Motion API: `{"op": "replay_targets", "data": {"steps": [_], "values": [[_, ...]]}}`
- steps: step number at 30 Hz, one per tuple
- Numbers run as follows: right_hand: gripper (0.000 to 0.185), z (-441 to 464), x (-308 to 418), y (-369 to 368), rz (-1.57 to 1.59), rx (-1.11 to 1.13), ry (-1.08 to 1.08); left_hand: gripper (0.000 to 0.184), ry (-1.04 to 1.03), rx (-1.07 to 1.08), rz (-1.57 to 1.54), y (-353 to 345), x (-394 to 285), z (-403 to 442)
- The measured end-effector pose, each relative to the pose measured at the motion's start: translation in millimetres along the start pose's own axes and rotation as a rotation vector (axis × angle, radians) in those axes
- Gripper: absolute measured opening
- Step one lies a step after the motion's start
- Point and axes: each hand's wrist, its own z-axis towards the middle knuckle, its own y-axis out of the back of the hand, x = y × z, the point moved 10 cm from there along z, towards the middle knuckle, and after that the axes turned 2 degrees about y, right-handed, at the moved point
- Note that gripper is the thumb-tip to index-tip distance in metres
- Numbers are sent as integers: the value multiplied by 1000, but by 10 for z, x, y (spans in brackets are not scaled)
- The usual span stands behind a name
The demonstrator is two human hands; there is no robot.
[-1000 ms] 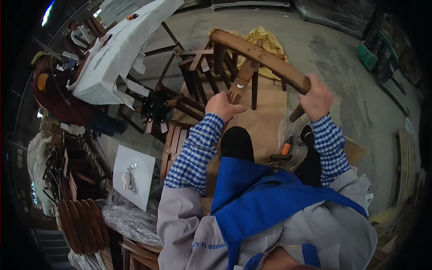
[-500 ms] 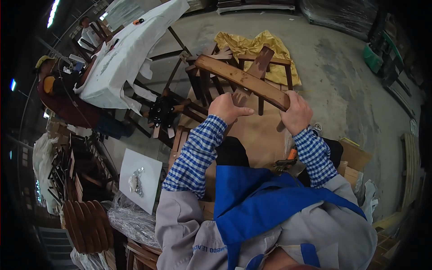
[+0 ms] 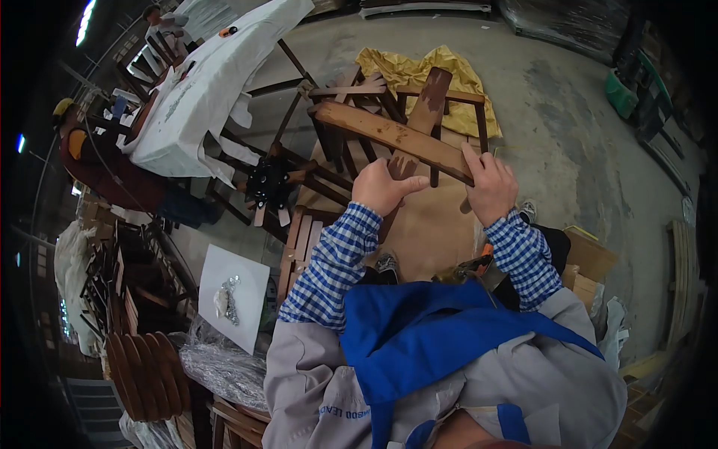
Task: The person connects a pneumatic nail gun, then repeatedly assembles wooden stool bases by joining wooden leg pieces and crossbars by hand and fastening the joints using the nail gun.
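Two brown wooden boards cross in an X, forming one wooden frame (image 3: 400, 138) in front of me, with worn, patchy finish on their faces. My right hand (image 3: 492, 185) is closed on the near right end of the longer board, fingers over its edge. Around the lower part of the other board, my left hand (image 3: 380, 187) is closed, its thumb sticking out to the right; its fingers are mostly hidden behind the wood. Below my right wrist, partly covered by my blue apron (image 3: 419, 322), lies a tool with orange on it (image 3: 488, 249).
Brown cardboard (image 3: 430, 236) covers the floor under the frame. Beyond it lie a yellow sheet (image 3: 471, 75) and other wooden pieces. A white-covered table (image 3: 202, 112) stands left, with two people near it. A white board (image 3: 250, 273) holds small metal hardware. A green pallet jack (image 3: 622, 93) is at right.
The longer board has shifted slightly left and turned, showing more of its face. My right hand's fingers have straightened along its edge. The apron now covers more of the tool.
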Motion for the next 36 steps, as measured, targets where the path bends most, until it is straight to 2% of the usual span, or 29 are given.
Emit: {"op": "replay_targets", "data": {"steps": [2,5,7,9,11,13,14,15,16,17,18,19,20,21,25,29,30,32,34,35,36], "values": [[71,-106,18,-57,-3,35,30,55,140,14,-351,-204,311,-36],[73,-206,106,-84,46,112,100,52,139,-74,-476,-267,568,-89],[73,-280,160,-9,102,163,126,51,214,-29,-524,-322,596,-249],[73,-364,259,-78,256,404,185,52,304,14,-619,-391,669,-412],[56,-513,159,-265,644,516,212,55,359,1,-508,-382,794,-541],[52,-817,-264,-859,1662,792,-420,62,239,-17,-359,-542,1190,-526],[47,-826,-503,-902,1820,585,-743,63,316,18,-366,-397,1015,-710],[38,-989,-993,-1230,1742,390,-877,63,266,-37,-290,-320,976,-775],[27,-1387,-1528,-1704,1473,291,-999,62,272,-49,-336,-398,1101,-823],[24,-1956,-2110,-2448,1154,490,-931,62,318,-25,-406,-450,1186,-882],[28,-2644,-2646,-3257,494,780,-696,61,365,10,-478,-540,1276,-944],[33,-2636,-2226,-2805,324,858,-650,61,379,-25,-554,-672,1480,-986],[35,-3190,-2210,-3274,222,969,-493,62,393,-57,-634,-788,1656,-989],[36,-3036,-1687,-2782,279,997,-537,61,446,-32,-695,-810,1653,-1066],[35,-2848,-1454,-2848,304,972,-570,66,440,30,-489,-882,1534,-1216],[34,-2760,-1433,-2986,344,931,-632,67,446,20,-442,-935,1476,-1196],[34,-2779,-1539,-3029,345,933,-632,67,461,22,-449,-909,1465,-1203],[34,-2939,-2023,-2891,207,827,-827,66,475,27,-454,-940,1500,-1161],[27,-3310,-2152,-2669,211,970,-1021,65,516,6,-505,-1038,1675,-1107],[27,-3439,-2447,-2915,217,964,-1021,65,510,3,-500,-1079,1747,-1068],[27,-3712,-2428,-3171,228,1029,-925,65,529,-14,-502,-1118,1837,-1038]]}}
